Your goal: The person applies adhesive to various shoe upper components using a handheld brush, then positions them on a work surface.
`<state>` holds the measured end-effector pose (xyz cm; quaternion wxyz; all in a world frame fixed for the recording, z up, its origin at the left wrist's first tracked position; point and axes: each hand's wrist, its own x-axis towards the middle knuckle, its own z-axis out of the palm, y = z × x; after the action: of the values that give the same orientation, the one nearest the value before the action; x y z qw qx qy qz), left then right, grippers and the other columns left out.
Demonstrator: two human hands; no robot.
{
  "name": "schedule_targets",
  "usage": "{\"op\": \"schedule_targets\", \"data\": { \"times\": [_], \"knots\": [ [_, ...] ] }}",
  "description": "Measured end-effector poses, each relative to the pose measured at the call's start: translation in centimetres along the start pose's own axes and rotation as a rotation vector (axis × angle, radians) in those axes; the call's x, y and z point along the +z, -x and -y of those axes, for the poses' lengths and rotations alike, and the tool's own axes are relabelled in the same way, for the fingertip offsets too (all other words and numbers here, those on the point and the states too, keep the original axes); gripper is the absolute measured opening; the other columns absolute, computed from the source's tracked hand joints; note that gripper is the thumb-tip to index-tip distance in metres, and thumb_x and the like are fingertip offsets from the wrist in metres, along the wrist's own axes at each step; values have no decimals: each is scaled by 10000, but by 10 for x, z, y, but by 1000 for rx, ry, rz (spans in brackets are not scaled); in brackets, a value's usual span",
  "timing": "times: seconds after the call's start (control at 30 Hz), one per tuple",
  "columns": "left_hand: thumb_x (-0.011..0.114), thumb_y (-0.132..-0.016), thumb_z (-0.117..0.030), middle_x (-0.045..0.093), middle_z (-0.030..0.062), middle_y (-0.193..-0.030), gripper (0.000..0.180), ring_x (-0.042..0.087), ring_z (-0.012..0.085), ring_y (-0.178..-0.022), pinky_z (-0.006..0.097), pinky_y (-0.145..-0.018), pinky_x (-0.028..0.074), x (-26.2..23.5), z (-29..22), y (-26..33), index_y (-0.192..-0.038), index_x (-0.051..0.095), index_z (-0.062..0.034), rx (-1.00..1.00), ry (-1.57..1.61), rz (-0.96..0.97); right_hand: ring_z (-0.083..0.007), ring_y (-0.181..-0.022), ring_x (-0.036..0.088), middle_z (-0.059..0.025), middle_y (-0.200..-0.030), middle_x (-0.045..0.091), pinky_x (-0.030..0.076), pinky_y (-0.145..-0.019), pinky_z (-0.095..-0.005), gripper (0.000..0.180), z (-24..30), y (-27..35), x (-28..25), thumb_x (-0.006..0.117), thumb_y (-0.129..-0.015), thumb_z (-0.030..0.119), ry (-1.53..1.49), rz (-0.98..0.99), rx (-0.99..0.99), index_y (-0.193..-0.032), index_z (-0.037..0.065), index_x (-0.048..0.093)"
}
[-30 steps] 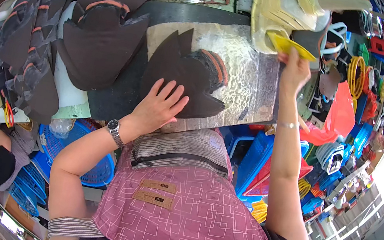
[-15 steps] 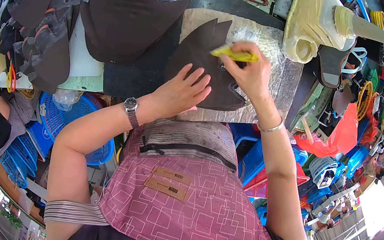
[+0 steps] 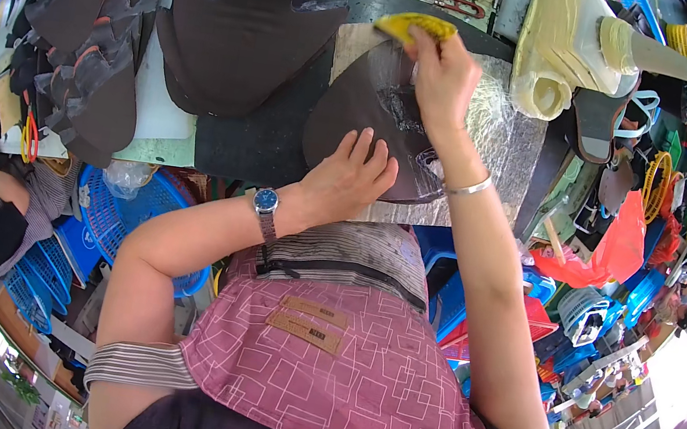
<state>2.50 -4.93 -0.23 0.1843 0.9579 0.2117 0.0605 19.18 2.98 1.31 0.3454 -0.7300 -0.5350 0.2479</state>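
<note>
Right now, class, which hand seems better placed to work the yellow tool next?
Probably the right hand: it grips the yellow tool by the far edge of the dark piece in front, while the left hand rests on that piece's nearer part.

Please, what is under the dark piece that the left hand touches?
A pale board shows past the dark piece at right, a black surface at left. What the piece covers cannot be seen.

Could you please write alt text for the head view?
A person's right hand holds a flat yellow tool near the far edge of a dark piece, the left hand resting on it. Beneath is a board; similar pieces lie nearby.
</note>
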Motion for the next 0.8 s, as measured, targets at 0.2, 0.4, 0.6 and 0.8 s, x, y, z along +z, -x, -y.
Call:
{"op": "schedule_targets", "data": {
  "times": [0.2, 0.4, 0.6, 0.8],
  "knots": [
    [506, -666, 97, 654, 158, -1007, 432, 659, 287, -873, 334, -748, 538, -66, 46, 10, -1062, 627, -29, -338, 473, -503, -154, -664, 640, -121, -801, 651, 545, -629, -260, 156, -32, 19, -96, 579, -878, 68, -549, -427, 288, -938, -77, 588],
    [581, -794, -34, 667, 176, -908, 291, 667, 289, -807, 316, -716, 519, -111, 17, -36, -1080, 624, -13, -215, 779, -332, -181, -742, 632, -115, -926, 622, 539, -675, -278, 185, -93, 89, -180, 548, -922, 161, -757, -536, 309, -1011, 0, 527],
    [528, -852, -107, 627, 225, -837, 212, 608, 384, -765, 435, -670, 496, 0, -1, -80, -1030, 590, -9, -348, 610, 179, -125, -749, 579, -81, -919, 601, 485, -677, -243, 127, -94, 124, -166, 588, -881, 113, -536, -338, 395, -965, 30, 541],
    [541, -838, -115, 628, 207, -766, 203, 612, 379, -711, 462, -645, 489, 1, 2, -78, -1011, 581, -17, -338, 576, 122, -84, -691, 543, -29, -781, 592, 450, -627, -228, 115, -88, 153, -105, 654, -788, 29, -346, -290, 318, -854, 34, 560]
  ]
}}
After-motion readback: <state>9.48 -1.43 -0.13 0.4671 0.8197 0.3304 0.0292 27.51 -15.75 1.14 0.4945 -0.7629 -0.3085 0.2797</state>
